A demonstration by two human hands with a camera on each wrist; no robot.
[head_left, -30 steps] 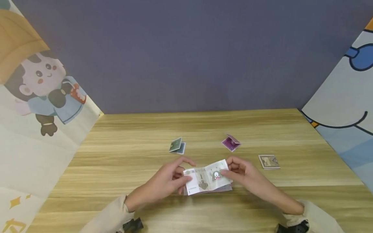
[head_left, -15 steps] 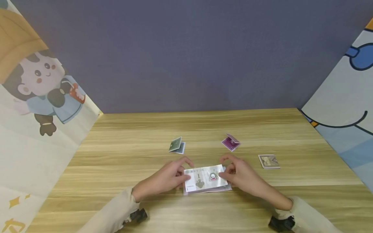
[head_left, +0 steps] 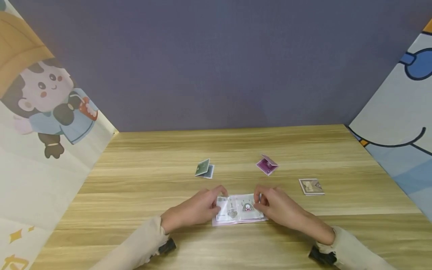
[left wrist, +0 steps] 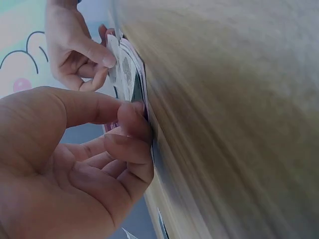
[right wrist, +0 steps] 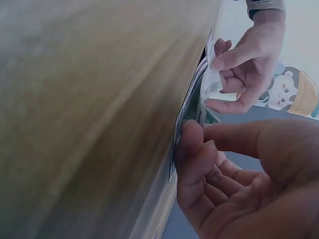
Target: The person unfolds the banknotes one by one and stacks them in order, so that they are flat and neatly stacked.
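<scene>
A pale banknote [head_left: 240, 209] with a "1" and a round cartoon figure lies over a small stack of other notes [head_left: 224, 223] near the front of the table. At its left end, my left hand [head_left: 197, 210] pinches the note between thumb and fingers. The right end is pinched the same way by my right hand [head_left: 282, 210]. Both wrist views show curled fingers low against the wooden surface, with the stack's layered edges [left wrist: 138, 64] beside them. Part of each end of the note is hidden under fingertips.
Behind the hands stand a half-folded green note [head_left: 203, 168] and a half-folded purple note [head_left: 267, 165]. A folded brown note [head_left: 311, 186] lies flat to the right. A grey panel [head_left: 216, 67] rises at the table's back, with printed cartoon panels on both sides.
The banknote has come down from a raised, tilted position to lie flat over the stack. My right hand has shifted left and my left hand slightly right.
</scene>
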